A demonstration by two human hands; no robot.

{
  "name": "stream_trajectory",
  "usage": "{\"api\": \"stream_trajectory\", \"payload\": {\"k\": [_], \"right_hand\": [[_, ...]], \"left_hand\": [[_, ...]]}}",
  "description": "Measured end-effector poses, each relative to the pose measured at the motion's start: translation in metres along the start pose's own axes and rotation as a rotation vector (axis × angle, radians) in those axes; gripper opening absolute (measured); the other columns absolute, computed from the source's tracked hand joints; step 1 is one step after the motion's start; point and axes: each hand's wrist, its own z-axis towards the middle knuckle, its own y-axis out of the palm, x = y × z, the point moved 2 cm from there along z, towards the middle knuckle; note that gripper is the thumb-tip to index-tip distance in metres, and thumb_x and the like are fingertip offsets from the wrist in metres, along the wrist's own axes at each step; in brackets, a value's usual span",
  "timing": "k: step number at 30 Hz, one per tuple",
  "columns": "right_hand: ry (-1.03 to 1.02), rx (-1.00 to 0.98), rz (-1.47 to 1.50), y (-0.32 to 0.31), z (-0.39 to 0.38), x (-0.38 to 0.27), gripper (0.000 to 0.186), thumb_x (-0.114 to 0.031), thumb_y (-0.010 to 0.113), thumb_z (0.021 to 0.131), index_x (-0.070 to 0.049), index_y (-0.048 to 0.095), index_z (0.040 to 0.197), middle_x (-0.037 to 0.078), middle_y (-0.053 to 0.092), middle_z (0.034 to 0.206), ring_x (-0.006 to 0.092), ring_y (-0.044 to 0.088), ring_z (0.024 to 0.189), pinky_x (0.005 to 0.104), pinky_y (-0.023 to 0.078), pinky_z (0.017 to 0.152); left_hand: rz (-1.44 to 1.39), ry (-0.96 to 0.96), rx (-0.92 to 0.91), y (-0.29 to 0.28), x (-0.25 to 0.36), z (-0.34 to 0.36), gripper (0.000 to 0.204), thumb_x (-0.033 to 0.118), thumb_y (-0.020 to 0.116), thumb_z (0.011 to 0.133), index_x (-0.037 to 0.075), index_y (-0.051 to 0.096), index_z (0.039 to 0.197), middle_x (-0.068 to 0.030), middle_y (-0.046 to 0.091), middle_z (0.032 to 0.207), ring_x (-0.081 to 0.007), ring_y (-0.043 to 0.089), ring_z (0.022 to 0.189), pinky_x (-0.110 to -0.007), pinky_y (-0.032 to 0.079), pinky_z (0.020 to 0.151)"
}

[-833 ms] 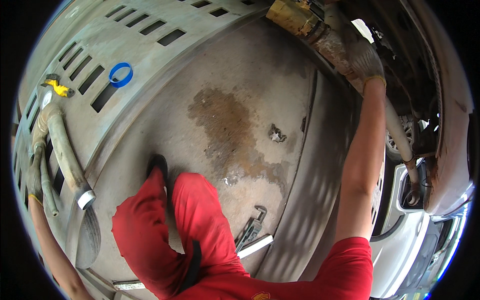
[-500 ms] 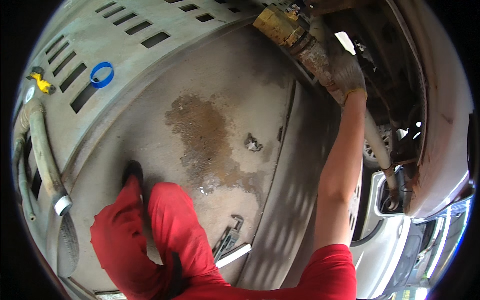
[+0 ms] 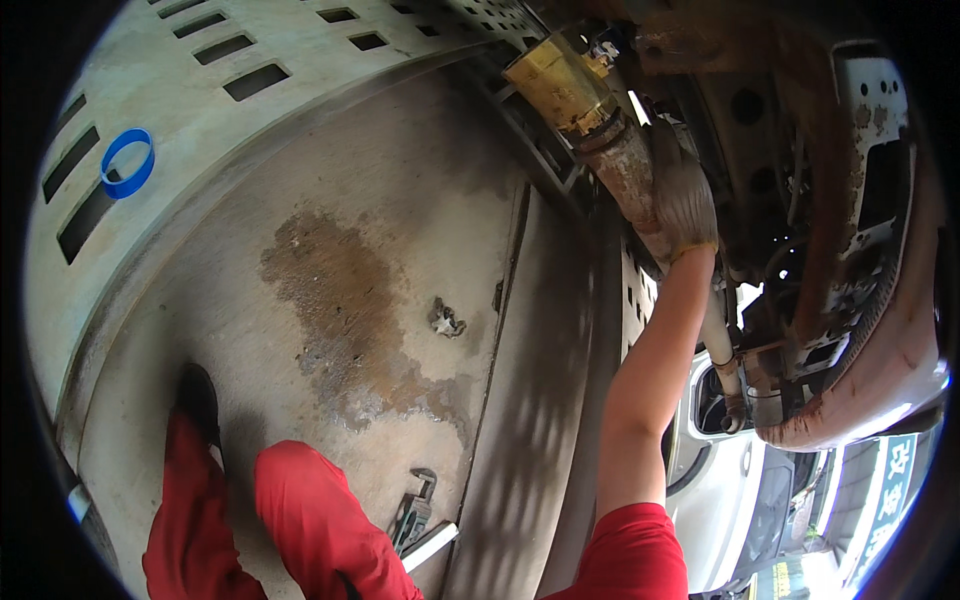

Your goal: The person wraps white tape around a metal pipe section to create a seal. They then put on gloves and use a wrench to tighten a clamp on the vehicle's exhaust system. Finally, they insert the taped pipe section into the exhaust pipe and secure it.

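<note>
Under a raised vehicle, my right hand (image 3: 688, 195), in a dirty pale work glove, is wrapped around a rusty exhaust pipe (image 3: 622, 180). Its fingers curl over the far side of the pipe and are partly hidden. A brass-coloured metal cylinder (image 3: 562, 85) sits at the pipe's upper end, with a small fitting (image 3: 604, 57) beside it. Past my wrist, a thinner tailpipe (image 3: 717, 335) runs down toward the rusty bumper (image 3: 840, 415). Nothing of my left hand shows.
On the floor lie an adjustable pipe wrench (image 3: 412, 515), a white bar (image 3: 432, 546) and a crumpled scrap (image 3: 446, 319) near a wet brown stain (image 3: 345, 310). A blue ring (image 3: 128, 163) rests on the slotted metal ramp (image 3: 190, 100). A white car (image 3: 715, 500) stands behind.
The view has shifted right and up, so the hose and yellow item at the left have left the picture. My right hand stays on the pipe, its wrist slightly turned.
</note>
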Motion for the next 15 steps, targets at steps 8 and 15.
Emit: {"api": "stream_trajectory", "payload": {"k": [8, 15], "right_hand": [[-0.032, 0.016, -0.03, 0.002, 0.01, -0.01, 0.052, -0.014, 0.058, 0.098, 0.004, 0.053, 0.147, 0.02, 0.066, 0.137, 0.0357, 0.071, 0.104, 0.0453, 0.057, 0.094], [-0.023, -0.041, -0.034, -0.002, -0.007, -0.002, 0.053, -0.012, 0.058, 0.098, 0.005, 0.053, 0.147, 0.02, 0.065, 0.137, 0.0361, 0.071, 0.103, 0.0456, 0.057, 0.093]], "left_hand": [[-0.109, 0.16, 0.601, -0.007, -0.006, -0.006, 0.037, 0.008, 0.053, 0.104, -0.002, 0.066, 0.137, -0.0179, 0.052, 0.156, -0.0304, 0.056, 0.138, -0.037, 0.049, 0.112], [-0.138, 0.147, 0.302, -0.086, -0.005, -0.042, 0.037, 0.01, 0.053, 0.104, -0.002, 0.067, 0.137, -0.0168, 0.053, 0.153, -0.0288, 0.056, 0.133, -0.035, 0.049, 0.109]]}}
